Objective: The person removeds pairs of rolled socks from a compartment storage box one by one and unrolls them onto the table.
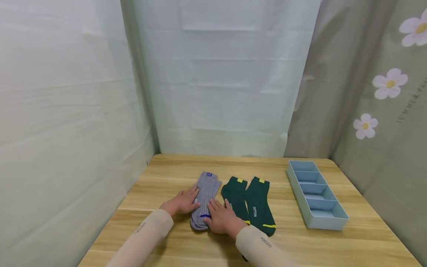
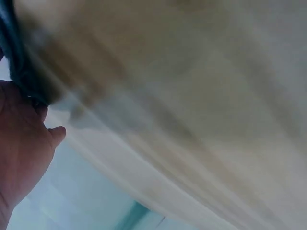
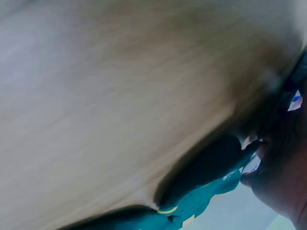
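Observation:
A pair of grey socks (image 1: 207,191) with blue marks lies flat, one sock over the other, on the wooden table. Along their left edge rests my left hand (image 1: 184,200), fingers extended over the fabric. My right hand (image 1: 222,218) lies with spread fingers at the lower right of the pair, near the toes. Just right of it, two dark green socks (image 1: 259,204) with yellow patches lie side by side, one partly covered by that hand. In the right wrist view, the green socks (image 3: 201,191) show beside the hand (image 3: 283,167). In the left wrist view, the hand (image 2: 24,143) meets dark-looking fabric (image 2: 24,67).
A pale blue organizer box (image 1: 308,200) with several compartments stands on the right of the table (image 1: 186,163). Pale curtains (image 1: 227,92) hang behind and on both sides. A small dark patch shows under my right sleeve (image 1: 260,244).

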`<state>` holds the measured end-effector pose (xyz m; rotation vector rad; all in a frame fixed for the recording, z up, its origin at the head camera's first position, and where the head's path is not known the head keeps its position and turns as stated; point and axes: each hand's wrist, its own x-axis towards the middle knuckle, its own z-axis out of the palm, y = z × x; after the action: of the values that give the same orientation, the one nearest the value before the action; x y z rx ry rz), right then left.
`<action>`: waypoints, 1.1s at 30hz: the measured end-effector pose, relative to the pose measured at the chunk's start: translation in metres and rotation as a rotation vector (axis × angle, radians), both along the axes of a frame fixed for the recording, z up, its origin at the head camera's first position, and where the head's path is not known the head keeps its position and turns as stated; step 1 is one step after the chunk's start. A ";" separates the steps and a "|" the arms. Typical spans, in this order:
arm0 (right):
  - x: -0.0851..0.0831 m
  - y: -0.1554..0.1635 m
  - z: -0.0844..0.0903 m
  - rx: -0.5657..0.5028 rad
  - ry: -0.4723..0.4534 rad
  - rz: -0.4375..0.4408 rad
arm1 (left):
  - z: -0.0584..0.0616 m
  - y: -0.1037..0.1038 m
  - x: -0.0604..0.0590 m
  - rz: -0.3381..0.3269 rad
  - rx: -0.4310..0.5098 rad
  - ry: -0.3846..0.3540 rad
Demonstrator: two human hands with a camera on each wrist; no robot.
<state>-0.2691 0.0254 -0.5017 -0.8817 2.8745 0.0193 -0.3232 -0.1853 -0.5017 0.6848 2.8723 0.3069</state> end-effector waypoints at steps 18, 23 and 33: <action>-0.016 0.018 0.009 -0.041 -0.019 -0.083 | 0.002 0.018 0.014 0.097 -0.040 -0.042; -0.018 0.019 0.007 -0.039 -0.014 -0.085 | -0.002 0.015 0.012 0.085 -0.012 -0.021; -0.015 0.018 0.003 -0.030 0.013 -0.079 | -0.002 -0.003 0.009 0.165 0.162 0.030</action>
<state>-0.2839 0.0437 -0.4988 -0.7756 2.9261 -0.0269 -0.3139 -0.1885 -0.5034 0.4816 2.9619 0.5620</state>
